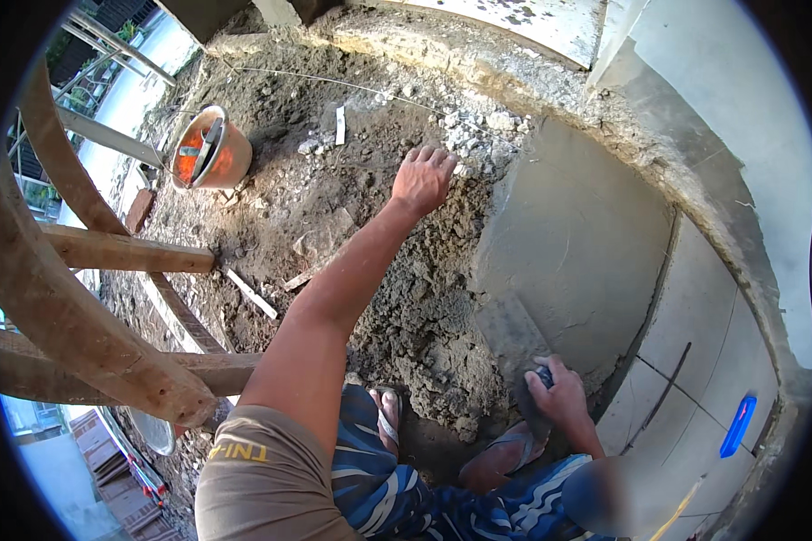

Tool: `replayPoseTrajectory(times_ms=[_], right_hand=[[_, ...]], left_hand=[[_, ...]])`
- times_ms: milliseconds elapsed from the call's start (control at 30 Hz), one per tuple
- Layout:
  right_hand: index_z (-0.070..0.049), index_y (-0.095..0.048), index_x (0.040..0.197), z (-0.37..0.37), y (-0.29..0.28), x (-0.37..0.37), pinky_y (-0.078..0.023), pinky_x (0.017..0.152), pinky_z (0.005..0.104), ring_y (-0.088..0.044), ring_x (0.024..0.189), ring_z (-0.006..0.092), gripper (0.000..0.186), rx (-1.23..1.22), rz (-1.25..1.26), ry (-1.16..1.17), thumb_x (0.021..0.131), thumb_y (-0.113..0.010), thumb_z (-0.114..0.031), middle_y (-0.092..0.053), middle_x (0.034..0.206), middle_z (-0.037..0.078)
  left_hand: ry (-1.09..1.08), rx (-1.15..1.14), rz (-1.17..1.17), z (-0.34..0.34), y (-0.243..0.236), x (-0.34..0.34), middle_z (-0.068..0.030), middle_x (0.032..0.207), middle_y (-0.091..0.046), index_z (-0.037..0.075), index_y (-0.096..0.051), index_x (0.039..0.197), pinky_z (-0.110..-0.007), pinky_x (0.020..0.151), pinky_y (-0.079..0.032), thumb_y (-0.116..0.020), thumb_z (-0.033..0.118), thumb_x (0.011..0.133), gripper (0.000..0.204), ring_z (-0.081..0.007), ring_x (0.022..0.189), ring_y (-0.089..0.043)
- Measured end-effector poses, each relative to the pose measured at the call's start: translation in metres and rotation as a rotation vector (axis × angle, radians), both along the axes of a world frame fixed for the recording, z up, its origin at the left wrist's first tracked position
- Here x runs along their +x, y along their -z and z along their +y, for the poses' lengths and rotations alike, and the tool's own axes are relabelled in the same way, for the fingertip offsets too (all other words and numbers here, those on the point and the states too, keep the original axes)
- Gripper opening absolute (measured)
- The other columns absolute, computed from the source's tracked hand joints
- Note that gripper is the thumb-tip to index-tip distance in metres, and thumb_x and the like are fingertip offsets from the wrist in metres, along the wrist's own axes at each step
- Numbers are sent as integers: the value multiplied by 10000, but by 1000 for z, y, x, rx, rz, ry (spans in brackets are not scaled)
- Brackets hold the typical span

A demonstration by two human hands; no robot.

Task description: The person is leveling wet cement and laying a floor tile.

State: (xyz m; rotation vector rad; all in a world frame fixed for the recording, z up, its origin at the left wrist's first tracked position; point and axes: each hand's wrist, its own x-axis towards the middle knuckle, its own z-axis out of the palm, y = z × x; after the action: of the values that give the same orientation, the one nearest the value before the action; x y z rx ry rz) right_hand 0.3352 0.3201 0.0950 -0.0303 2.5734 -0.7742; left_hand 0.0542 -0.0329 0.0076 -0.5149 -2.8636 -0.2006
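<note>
My right hand (559, 394) is closed round the dark handle of a plastering trowel (512, 326). The trowel's flat blade lies over the lower left edge of smoothed wet mortar (582, 239), beside rough, lumpy mortar (442, 311). Farther forward, my left hand (422, 180) reaches to the top of the lumpy mortar, next to white rubble (478, 135). Its fingers curl downward with the tips hidden, so anything inside them is out of sight.
On the left, an orange bucket (235, 160) holds tools, near a wooden frame (135, 248). A taut string (334, 84) crosses the far soil. White floor tiles (695, 334) border the mortar at right, with a blue plastic object (738, 426) on them. My sandalled feet are below.
</note>
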Motion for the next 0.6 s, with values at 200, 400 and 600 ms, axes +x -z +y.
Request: replayPoseTrajectory(times_ms=[200, 400, 600], right_hand=[[-106, -635, 1173, -37, -2, -5, -546, 805, 496, -686, 915, 432, 399, -126, -23, -68, 891, -686, -384, -707, 958, 228], [-105, -616, 1240, -67, 4, -6, -547, 818, 492, -688, 919, 434, 452, -263, 2, -145, 897, -681, -392, -707, 982, 224], [-97, -558, 1337, -106, 10, -16, -519, 902, 498, -670, 998, 440, 593, -173, -200, -209, 911, -619, -504, -684, 1068, 264]], left_hand=[[77, -50, 61, 7, -11, 2, -114, 1217, -627, 80, -584, 1275, -422, 1005, -428, -495, 206, 960, 350, -273, 1203, -544], [54, -3, 48, -3, -19, 11, -104, 1176, -633, 104, -587, 1222, -436, 1019, -432, -531, 204, 935, 309, -275, 1199, -555], [35, 93, 62, -10, -23, 16, -128, 1163, -632, 104, -587, 1219, -456, 964, -473, -512, 227, 943, 311, -313, 1159, -578]])
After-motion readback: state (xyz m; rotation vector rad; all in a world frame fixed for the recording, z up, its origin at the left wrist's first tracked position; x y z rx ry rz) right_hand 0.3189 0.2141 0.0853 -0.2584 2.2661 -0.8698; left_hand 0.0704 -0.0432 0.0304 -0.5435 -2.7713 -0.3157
